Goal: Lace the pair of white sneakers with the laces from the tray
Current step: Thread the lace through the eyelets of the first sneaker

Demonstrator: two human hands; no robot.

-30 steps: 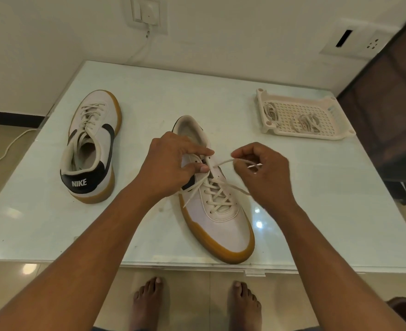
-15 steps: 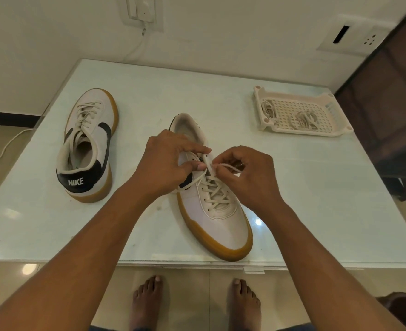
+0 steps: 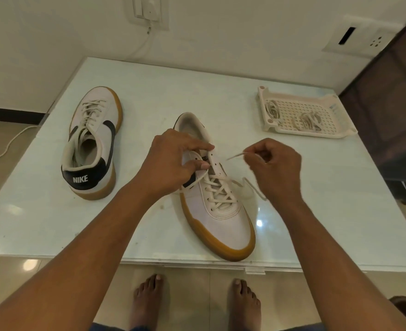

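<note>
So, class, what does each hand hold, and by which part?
The right hand pinches the lace near its free tip. The left hand grips the near sneaker at its top eyelets.

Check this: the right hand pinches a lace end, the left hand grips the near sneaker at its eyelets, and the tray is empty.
Wrong on the tray: the head view shows two bundles of laces lying in it. The rest stands: the right hand pinches the lace end and the left hand grips the near sneaker at its eyelets.
</note>
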